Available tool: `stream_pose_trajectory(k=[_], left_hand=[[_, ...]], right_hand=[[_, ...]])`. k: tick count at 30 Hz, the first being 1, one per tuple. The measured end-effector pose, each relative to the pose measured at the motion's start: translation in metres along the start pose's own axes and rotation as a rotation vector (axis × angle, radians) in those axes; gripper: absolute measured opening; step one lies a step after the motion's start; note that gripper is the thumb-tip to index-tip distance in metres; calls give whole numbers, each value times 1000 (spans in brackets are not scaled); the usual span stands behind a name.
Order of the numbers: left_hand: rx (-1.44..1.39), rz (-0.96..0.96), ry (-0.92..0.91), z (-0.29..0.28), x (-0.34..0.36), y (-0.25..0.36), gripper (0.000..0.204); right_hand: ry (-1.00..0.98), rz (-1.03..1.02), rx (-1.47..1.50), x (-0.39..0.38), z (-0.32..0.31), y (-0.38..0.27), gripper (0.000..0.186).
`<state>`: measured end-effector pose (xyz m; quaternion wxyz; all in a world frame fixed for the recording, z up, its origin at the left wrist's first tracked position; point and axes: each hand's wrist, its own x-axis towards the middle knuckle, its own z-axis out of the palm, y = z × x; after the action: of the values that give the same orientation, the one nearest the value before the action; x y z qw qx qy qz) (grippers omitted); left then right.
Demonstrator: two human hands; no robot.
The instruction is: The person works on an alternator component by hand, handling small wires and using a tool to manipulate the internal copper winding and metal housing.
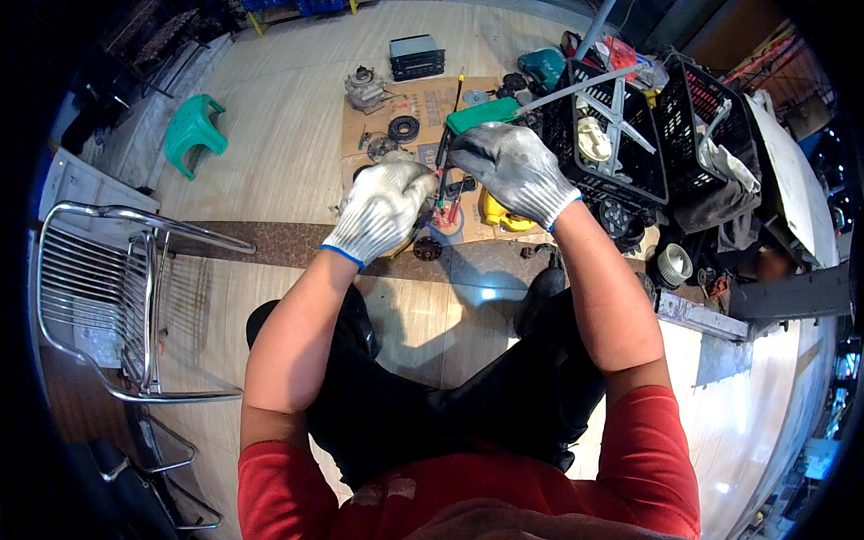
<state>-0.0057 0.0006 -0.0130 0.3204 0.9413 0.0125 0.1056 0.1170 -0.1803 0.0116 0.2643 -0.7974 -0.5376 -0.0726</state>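
Note:
Both my hands wear whitish knitted work gloves with blue cuffs, and they meet over a cardboard sheet (432, 97) on the floor. My left hand (385, 205) is closed, its fingertips pinched near a small red spot beside a thin dark rod (457, 94) with a yellow end. Close by on the right, my right hand (513, 166) has curled fingers; its glove is stained dark, and what it grips is hidden. Around them lie a green case (481, 115), a black ring (403, 129), a yellow tool (504, 214) and red-handled tools (447, 216).
A metal machine part (364, 90) and a black-and-grey box (417, 58) stand farther off. Black plastic crates (661, 171) holding parts are at the right, near a white slotted cylinder (674, 265). To the left are a metal chair (94, 288) and green stool (193, 133).

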Motion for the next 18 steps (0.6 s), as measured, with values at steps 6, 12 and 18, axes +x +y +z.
stream_pose_trajectory(k=[6,12,18], left_hand=[[-441,-291,33,-5,11,-5,34],[-712,-314,48,-14,8,-8,35],[-83,-180,226,-14,4,10,22]], right_hand=[[203,-9,-171,-3,6,-12,24],[206,-68,-238,-5,8,-23,20],[221,-112,-212,-6,11,-31,18]])
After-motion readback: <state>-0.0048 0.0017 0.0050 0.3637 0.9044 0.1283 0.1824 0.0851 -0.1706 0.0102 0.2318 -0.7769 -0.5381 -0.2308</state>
